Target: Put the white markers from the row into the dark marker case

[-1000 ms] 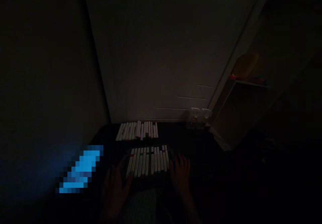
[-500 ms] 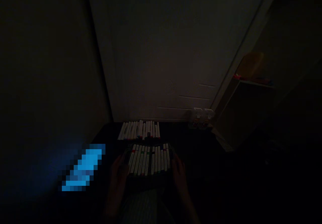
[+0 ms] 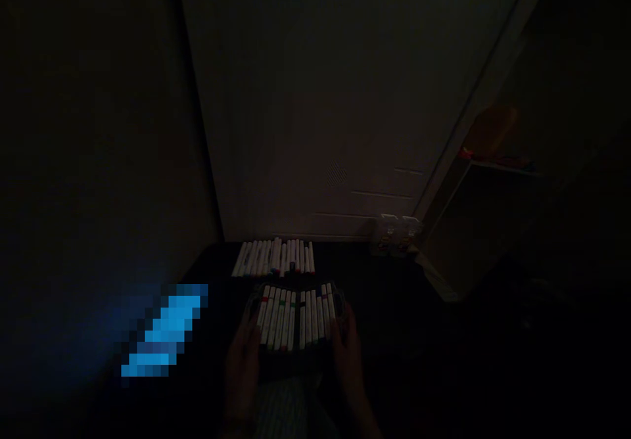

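Observation:
The scene is very dark. A row of white markers lies side by side in a dark case on a dark surface. My left hand presses against the case's left side and my right hand against its right side, fingers wrapped on the edges. A second row of white markers lies loose farther back, near the wall.
A glowing blue blurred patch sits at the left. Two small pale boxes stand at the back right, next to a white shelf unit with a yellowish object on top. A pale wall rises behind.
Both hands have moved in from flat beside the case to gripping its two sides. The view has shifted slightly.

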Demonstrator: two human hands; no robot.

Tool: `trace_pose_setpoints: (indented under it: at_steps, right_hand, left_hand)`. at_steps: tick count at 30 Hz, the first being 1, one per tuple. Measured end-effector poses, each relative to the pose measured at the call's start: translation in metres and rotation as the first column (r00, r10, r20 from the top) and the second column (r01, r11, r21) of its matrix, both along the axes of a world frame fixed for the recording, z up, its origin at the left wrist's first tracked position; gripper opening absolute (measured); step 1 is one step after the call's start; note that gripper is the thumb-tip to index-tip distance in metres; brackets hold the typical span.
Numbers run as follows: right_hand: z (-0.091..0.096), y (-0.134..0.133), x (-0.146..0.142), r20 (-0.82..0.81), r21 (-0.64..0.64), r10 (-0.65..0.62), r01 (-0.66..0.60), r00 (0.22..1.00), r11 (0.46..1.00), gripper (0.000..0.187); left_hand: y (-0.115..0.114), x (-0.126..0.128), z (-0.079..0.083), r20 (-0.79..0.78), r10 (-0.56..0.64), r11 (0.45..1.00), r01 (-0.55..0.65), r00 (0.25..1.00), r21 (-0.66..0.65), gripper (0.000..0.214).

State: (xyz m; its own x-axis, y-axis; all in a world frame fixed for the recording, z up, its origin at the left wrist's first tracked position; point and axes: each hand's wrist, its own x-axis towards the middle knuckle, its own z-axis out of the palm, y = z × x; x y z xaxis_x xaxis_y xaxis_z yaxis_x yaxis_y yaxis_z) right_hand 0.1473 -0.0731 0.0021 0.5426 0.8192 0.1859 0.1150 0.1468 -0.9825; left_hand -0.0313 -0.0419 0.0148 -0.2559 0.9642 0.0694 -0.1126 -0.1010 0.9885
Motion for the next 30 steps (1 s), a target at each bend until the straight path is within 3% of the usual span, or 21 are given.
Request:
trace_pose_setpoints:
  at_steps: [14,21,30]
  right_hand:
    - [0.015,-0.003,-0.008,-0.085,0.021,0.07,-0.069,0.994,0.997,0.056]
    - [0.003,0.0,-0.004,-0.137,-0.032,0.058,-0.063,0.989,0.998,0.055]
    - [0.008,-0.001,-0.005,-0.173,0.007,0.09,-0.091,0.981,0.996,0.054]
  left_hand:
    - [0.001,0.01,0.008,-0.114,0.01,0.998,-0.002,0.993,0.07,0.05]
    - [-0.003,0.007,0.006,-0.078,0.022,0.997,-0.016,0.997,0.077,0.054]
    - [-0.005,0.01,0.009,-0.06,-0.017,0.999,0.02,0.998,0.05,0.059]
